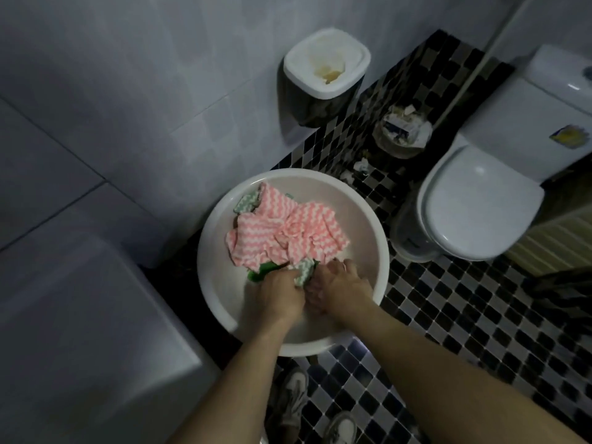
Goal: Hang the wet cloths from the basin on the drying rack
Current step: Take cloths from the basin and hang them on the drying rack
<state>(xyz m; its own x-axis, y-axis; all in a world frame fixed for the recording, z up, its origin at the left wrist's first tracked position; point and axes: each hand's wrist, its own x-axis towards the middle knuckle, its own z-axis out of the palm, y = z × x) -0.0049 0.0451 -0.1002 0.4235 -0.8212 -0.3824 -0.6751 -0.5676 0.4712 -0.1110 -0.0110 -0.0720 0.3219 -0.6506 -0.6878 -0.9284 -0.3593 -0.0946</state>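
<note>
Head view, looking straight down in a dim bathroom. A round white basin (pixel 205 251) sits on a black-and-white checkered floor (pixel 480 315). Inside it lies a crumpled heap of pink cloths (pixel 288 232) with white zigzag stripes. A green cloth (pixel 304 274) with the same pattern pokes out at the near edge of the heap.

Two bare forearms reach down into the near side of the basin. The left hand (pixel 278 296) has its fingers curled round the green cloth, so that grip is closed on fabric. The right hand (pixel 342 290) is just beside it, fingers pointing down by the same cloth. Whether its grip is closed on anything cannot be told.

A white toilet (pixel 480 203) stands to the right, with a full waste basket (pixel 402 129) behind the basin. A white-lidded bin (pixel 326 62) hangs on the wall. The person's shoes (pixel 291 395) show at the bottom edge. No drying rack is in sight.

The cloths look soft and limp. Being wet, they are likely heavy for their size, clingy and dripping. Pinching one cloth at an edge or corner should lift it clear of the heap.
</note>
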